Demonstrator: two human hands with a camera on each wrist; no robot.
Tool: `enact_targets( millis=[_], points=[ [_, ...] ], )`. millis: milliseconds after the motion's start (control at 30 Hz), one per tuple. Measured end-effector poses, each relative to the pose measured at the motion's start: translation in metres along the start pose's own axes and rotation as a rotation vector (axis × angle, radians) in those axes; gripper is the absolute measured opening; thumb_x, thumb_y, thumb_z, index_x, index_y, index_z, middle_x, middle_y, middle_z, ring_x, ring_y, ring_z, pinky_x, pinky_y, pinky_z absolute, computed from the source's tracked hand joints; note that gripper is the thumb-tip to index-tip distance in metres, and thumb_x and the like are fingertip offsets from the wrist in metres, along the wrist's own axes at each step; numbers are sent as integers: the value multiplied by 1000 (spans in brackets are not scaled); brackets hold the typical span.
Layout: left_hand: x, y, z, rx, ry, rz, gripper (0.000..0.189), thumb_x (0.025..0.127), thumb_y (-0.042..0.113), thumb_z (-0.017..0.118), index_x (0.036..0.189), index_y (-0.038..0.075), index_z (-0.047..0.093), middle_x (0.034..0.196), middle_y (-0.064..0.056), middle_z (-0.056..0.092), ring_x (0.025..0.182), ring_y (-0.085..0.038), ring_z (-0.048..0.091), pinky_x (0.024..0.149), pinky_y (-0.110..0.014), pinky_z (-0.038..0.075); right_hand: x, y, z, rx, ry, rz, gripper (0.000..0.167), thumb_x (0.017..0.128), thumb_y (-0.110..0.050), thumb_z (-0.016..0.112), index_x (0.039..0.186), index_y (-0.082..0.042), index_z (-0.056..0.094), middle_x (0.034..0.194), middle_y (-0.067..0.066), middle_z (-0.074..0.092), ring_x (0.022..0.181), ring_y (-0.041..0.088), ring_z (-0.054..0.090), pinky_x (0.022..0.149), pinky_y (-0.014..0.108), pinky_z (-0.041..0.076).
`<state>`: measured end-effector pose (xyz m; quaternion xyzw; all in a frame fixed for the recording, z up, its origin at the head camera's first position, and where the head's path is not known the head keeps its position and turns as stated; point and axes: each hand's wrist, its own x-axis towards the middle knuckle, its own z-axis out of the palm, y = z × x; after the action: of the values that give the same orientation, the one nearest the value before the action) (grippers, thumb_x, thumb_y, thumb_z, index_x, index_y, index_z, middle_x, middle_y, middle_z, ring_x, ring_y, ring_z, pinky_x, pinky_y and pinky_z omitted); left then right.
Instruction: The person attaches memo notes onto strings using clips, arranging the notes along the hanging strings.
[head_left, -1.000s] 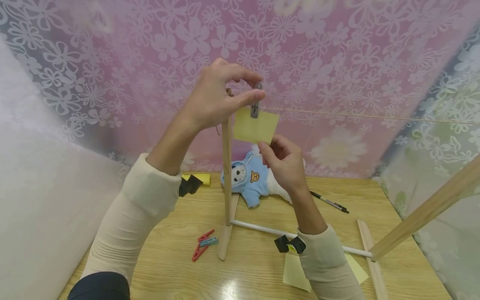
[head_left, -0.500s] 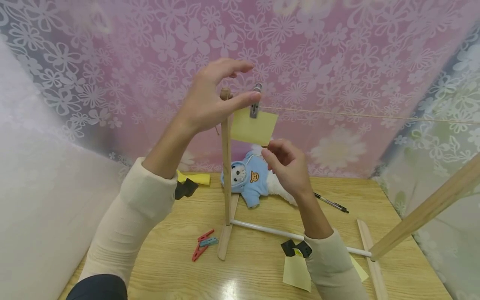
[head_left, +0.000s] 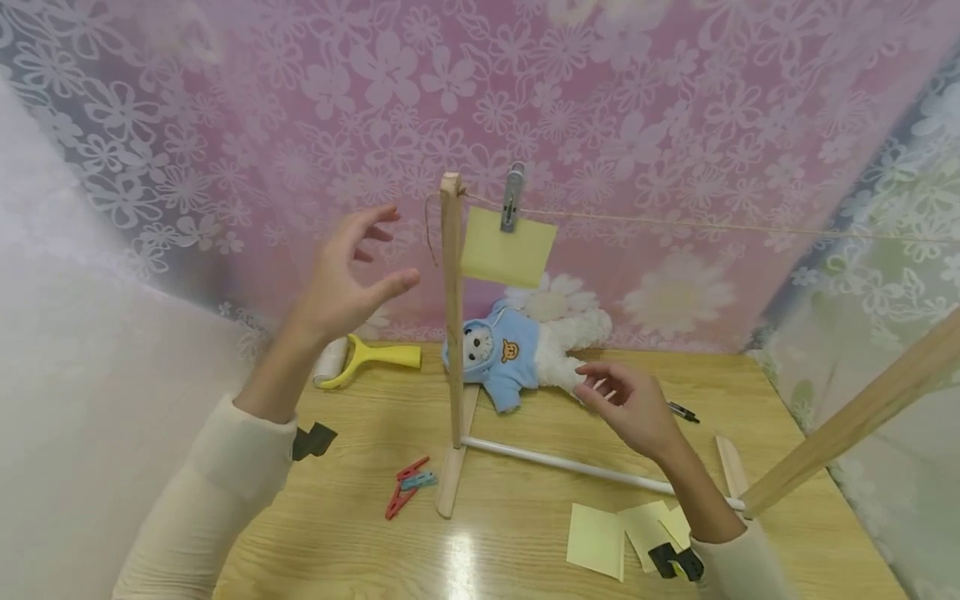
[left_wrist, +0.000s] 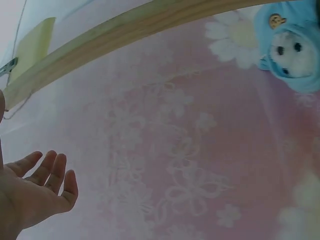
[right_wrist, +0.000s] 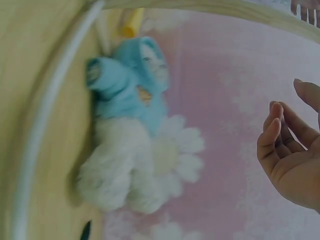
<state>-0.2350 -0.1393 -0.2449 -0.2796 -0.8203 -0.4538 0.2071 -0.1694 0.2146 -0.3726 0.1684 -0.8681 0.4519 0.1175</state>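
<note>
A yellow paper note (head_left: pixel 504 257) hangs from a string (head_left: pixel 645 218), held there by a grey clothespin (head_left: pixel 513 198). Left of the wooden post (head_left: pixel 452 317), my left hand (head_left: pixel 348 279) is in the air with its fingers loosely spread, touching nothing. In the left wrist view that hand (left_wrist: pixel 37 192) shows an empty palm. My right hand (head_left: pixel 626 408) hovers in front of the plush toy's white legs (head_left: pixel 573 342), fingers loosely bent and holding nothing. The right wrist view shows the same hand (right_wrist: pixel 295 150) with a gap between thumb and fingers.
On the table (head_left: pixel 337 533) lie red and blue clothespins (head_left: pixel 408 485), several yellow notes (head_left: pixel 596 540), a pen (head_left: pixel 684 412) and a yellow-handled lint roller (head_left: pixel 375 357). A white bar (head_left: pixel 562 463) joins the posts low down; the right post (head_left: pixel 855 417) leans into view.
My left hand has let go of the clothespin and moved down and left. My right hand has left the note's lower corner and dropped to the right. The note stays hanging.
</note>
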Motion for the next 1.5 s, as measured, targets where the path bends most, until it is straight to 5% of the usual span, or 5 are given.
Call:
enact_targets(
  millis=[167,633,967,1233,1500],
  points=[
    [-44,-47,12,67,-70,-132,69,80,28,75,140,14,44,137,-8,49,116,-25,48,92,-46,41,-26,30,1,-129,-85,57,25,88,-25,69,108,-10,66,89,-2,65,74,2,57,62,22,50],
    [-143,-140,68,82,-287,-393,68,81,41,74,135,9,47,131,-12,54,112,-29,51,88,-53,46,-74,78,18,-18,-368,214,36,85,-26,70,108,1,64,102,12,67,84,5,59,71,19,50],
    [-179,-159,100,62,-411,-466,44,79,31,76,113,5,66,109,-6,68,102,-25,59,83,-43,51,-96,95,28,-4,-469,315,38,71,-22,81,97,2,67,90,9,65,80,15,57,67,21,50],
    [-190,-167,112,54,-469,-546,36,78,23,78,107,5,67,101,-5,69,93,-20,62,79,-36,52,-102,97,36,-73,-453,360,38,60,-18,86,86,-3,63,76,4,52,68,11,44,59,19,42],
    [-196,-170,117,84,-489,-524,21,81,17,74,98,7,69,91,-2,68,84,-14,60,73,-29,52,-102,99,42,-117,-434,349,30,64,-10,84,78,-5,58,72,2,50,65,11,44,57,20,42]
  ],
)
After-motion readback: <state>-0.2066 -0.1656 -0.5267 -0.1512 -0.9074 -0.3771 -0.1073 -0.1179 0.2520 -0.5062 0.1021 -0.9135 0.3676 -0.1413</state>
